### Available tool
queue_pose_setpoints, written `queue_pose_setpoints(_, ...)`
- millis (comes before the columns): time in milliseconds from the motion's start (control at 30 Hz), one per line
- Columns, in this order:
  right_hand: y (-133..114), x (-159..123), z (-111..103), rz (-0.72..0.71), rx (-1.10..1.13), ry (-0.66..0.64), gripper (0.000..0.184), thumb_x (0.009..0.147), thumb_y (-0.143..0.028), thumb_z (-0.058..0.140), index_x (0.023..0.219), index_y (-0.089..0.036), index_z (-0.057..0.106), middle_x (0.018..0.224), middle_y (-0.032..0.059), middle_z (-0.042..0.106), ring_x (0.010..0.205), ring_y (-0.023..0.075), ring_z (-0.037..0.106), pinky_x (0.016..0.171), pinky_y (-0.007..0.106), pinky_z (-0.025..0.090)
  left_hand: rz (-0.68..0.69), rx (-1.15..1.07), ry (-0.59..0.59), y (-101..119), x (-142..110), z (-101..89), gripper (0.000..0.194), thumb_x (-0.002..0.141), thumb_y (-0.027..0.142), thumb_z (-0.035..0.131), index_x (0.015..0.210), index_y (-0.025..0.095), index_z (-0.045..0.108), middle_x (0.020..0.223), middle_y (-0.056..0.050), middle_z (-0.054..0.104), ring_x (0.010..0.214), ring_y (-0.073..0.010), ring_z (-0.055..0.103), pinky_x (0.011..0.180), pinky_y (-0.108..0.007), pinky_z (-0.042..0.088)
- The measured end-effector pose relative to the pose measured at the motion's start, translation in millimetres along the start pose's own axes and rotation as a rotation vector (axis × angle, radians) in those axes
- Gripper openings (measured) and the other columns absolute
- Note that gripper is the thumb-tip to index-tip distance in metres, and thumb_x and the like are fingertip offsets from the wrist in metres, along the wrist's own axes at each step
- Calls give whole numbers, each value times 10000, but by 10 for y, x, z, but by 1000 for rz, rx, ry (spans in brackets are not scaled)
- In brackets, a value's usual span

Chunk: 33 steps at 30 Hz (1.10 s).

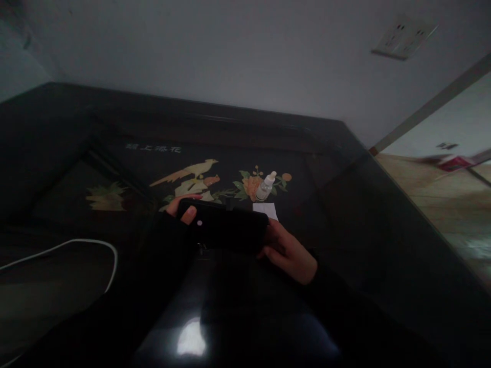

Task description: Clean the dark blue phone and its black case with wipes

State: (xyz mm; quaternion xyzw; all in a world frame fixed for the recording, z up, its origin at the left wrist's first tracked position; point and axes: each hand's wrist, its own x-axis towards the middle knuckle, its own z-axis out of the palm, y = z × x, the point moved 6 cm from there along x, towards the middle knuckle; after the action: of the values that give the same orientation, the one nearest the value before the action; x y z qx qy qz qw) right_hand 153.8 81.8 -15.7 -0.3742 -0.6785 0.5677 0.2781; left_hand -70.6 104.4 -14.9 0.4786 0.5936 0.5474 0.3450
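Observation:
A black phone (226, 227) is held level above the dark table (345, 204), gripped at both ends. My left hand (183, 208) wraps round its left end, thumb on its face. My right hand (289, 253) closes on its right end from below. Both sleeves are black. Just beyond the phone a small clear dropper bottle (266, 187) with a white cap stands upright on the table. A small white square of paper or cloth (265, 209) lies beside the bottle, partly behind the phone.
The glossy table top bears a painted bird and flowers (199, 176). A white cable (76, 245) loops across its left side. A white wall with a socket plate (404, 37) rises behind. Tiled floor (441, 189) shows at the right.

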Motion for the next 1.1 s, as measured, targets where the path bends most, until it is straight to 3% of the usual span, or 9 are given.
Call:
queue_pose_setpoints(100, -75, -10, -132, -13, -100, 50, 514, 800, -138, 392, 1292, -221, 269, 983, 47, 526, 755, 109, 562, 668, 258, 494, 38, 14, 17, 23, -10, 28, 317, 695, 421, 521, 873, 168, 593, 758, -29, 568, 671, -152, 486, 580, -275, 334)
queue_pose_setpoints(300, -102, -25, -192, -8, -363, 81, 421, 791, -149, 377, 1207, -188, 425, 723, -1, 581, 591, 117, 556, 572, 247, 441, 145, 75, 35, 150, -86, 108, 225, 707, 344, 489, 823, 175, 584, 756, -24, 580, 657, -145, 488, 615, -280, 350)
queue_pose_setpoints(700, -84, -16, -148, -23, -470, 200, 369, 721, -121, 391, 1072, -180, 488, 724, -1, 563, 571, 111, 500, 539, 217, 379, 243, 119, 19, 252, -127, 93, 171, 712, 309, 478, 766, 171, 565, 765, -35, 608, 701, -153, 535, 654, -277, 399)
queue_pose_setpoints(867, -93, -18, -141, -14, -416, 192, 365, 713, -128, 389, 1062, -164, 490, 722, 2, 556, 575, 113, 494, 552, 221, 382, 116, 34, 12, 205, -139, 92, 210, 688, 342, 513, 780, 166, 582, 682, -11, 579, 597, -123, 500, 539, -249, 358)
queue_pose_setpoints(1100, -88, -45, -140, 16, -257, 153, 378, 720, -143, 394, 1087, -185, 474, 753, -2, 564, 563, 99, 514, 524, 204, 402, -45, -111, 25, 111, -152, 103, 242, 623, 379, 584, 736, 166, 597, 641, -8, 583, 602, -141, 525, 532, -265, 358)
